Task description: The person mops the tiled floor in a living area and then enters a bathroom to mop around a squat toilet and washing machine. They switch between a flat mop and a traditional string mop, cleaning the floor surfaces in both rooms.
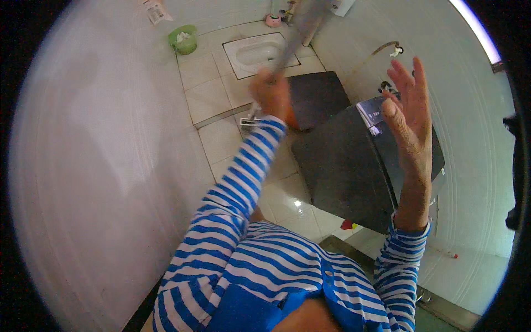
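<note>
My left hand (271,93) is closed around a long, grey, motion-blurred pole (303,33) that runs from the fist up past the picture's top edge. My right hand (408,112) is raised with its fingers apart and nothing in it, in front of a black-topped appliance or cabinet (342,170). On that dark top lies a purple-and-white packet (370,113), just left of the right hand in the picture. Beyond the left hand a white squat toilet (255,54) is set in the tiled floor. Both sleeves are blue-and-white striped.
A green bin (183,40) with white contents stands by the left wall. A lower dark surface (317,97) adjoins the black top. A tiled step edge (222,115) crosses the floor. A tap (386,87) and a hose (383,47) are on the right wall.
</note>
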A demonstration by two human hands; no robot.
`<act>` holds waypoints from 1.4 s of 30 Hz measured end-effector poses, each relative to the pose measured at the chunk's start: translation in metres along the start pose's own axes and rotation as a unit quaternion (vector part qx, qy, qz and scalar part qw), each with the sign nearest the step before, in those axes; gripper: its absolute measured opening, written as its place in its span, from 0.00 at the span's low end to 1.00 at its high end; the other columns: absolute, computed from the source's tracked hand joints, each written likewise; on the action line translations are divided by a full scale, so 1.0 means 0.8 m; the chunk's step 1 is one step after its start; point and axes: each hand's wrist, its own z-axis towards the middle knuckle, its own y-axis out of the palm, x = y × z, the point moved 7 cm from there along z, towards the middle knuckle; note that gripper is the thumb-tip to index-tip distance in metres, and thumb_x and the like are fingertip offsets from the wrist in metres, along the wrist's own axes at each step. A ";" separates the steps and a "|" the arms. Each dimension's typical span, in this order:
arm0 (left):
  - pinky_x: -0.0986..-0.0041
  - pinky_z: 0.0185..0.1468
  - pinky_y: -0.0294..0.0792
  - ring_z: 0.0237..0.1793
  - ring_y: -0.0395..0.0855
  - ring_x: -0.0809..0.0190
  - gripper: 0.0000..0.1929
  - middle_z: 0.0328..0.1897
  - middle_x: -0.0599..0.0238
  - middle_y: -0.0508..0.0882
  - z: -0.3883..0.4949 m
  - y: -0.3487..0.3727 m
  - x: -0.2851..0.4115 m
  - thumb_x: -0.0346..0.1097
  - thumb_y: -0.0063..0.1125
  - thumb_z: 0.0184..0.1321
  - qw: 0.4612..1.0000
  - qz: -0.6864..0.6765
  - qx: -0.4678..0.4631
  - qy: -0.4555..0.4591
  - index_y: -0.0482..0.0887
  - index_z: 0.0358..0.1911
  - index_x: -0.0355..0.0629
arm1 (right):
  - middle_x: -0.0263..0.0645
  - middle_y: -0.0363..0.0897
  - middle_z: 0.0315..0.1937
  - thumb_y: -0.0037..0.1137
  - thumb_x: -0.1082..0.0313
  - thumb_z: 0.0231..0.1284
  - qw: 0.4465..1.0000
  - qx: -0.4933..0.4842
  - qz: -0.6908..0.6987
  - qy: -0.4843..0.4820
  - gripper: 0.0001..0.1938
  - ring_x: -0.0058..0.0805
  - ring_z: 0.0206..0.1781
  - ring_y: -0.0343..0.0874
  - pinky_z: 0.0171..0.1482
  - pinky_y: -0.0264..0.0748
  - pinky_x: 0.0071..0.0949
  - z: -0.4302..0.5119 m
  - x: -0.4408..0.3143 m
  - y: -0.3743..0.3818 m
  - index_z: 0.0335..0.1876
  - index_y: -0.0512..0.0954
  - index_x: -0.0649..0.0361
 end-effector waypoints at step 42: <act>0.61 0.34 0.57 0.25 0.70 0.47 0.11 0.16 0.58 0.70 -0.364 0.120 -0.194 0.33 0.56 0.49 0.789 -0.046 -0.567 0.233 0.64 0.21 0.46 | 0.45 0.75 0.25 0.59 0.56 0.52 0.973 0.173 0.059 0.142 0.16 0.45 0.35 0.78 0.46 0.75 0.50 -0.365 0.019 -0.113 0.25 0.69 0.61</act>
